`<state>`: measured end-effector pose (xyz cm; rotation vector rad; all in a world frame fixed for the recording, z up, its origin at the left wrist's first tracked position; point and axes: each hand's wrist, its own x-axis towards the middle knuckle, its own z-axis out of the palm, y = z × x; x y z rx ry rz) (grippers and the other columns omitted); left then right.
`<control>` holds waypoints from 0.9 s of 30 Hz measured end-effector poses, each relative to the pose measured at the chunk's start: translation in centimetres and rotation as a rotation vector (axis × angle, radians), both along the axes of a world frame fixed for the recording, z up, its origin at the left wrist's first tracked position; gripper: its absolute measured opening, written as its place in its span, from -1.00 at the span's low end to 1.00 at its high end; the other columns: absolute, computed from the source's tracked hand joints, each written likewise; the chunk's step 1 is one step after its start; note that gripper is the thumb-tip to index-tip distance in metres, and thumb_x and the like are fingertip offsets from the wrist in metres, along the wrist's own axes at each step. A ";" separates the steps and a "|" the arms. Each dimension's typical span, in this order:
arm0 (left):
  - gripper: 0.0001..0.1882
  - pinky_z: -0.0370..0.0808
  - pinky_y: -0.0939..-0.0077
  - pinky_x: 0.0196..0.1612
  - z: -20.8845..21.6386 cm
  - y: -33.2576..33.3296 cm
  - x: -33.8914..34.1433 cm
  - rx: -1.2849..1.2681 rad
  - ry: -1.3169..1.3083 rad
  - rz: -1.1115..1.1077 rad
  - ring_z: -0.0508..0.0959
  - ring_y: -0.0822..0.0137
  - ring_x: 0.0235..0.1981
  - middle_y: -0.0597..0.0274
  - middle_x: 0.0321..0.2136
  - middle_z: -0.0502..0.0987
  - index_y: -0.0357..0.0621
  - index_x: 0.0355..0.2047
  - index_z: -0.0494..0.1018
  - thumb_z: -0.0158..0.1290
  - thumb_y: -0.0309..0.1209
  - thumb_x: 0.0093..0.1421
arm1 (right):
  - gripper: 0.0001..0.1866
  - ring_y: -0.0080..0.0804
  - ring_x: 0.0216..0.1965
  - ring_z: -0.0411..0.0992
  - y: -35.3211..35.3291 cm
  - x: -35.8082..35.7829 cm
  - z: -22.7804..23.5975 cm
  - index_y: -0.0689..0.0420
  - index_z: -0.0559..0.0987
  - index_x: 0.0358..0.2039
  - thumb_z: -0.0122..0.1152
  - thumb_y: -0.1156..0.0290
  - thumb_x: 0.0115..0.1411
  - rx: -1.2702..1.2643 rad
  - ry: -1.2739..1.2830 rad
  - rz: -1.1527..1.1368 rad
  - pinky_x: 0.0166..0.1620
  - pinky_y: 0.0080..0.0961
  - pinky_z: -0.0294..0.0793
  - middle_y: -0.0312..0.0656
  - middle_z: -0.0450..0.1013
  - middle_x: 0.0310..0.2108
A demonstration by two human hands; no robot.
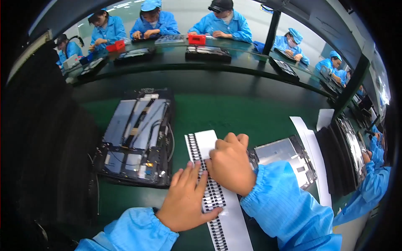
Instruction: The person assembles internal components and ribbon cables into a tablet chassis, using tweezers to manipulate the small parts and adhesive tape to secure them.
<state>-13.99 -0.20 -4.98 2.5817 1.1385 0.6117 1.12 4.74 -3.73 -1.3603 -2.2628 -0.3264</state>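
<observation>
A long white sheet (pixel 236 224) with rows of small black-and-white strip pieces (pixel 214 190) lies slanted on the green table in front of me. My left hand (pixel 180 207) rests flat on its left side, fingers stretched out over the pieces and thumb near the lower rows. Across from it, my right hand (pixel 230 165) is closed, with bent fingers pressed to the sheet beside the upper rows. Whatever its fingertips pinch, if anything, is hidden. Left of my hands lies an opened tablet-like device (pixel 135 140) with grey battery cells, ribbon cables and wires showing.
Right of my hands lies another opened device with a silver plate (pixel 278 154), beside white paper (pixel 316 167). Black stacks rise at the far left (pixel 46 142) and right (pixel 333 152). Behind, a raised shelf (pixel 167 67) carries devices and red bins; several people in blue work beyond.
</observation>
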 end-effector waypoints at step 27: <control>-0.69 0.43 0.40 -0.35 1.4 -3.2 8.8 0.323 -0.299 -0.599 0.44 0.19 -0.39 0.04 -0.40 0.43 -0.42 -0.39 0.44 -0.03 -0.51 -0.21 | -0.89 -0.11 -0.13 0.30 -12.8 15.1 3.7 0.23 0.46 -0.56 0.17 0.61 -0.19 -0.616 0.697 0.084 -0.07 -0.33 0.25 -0.08 0.40 -0.22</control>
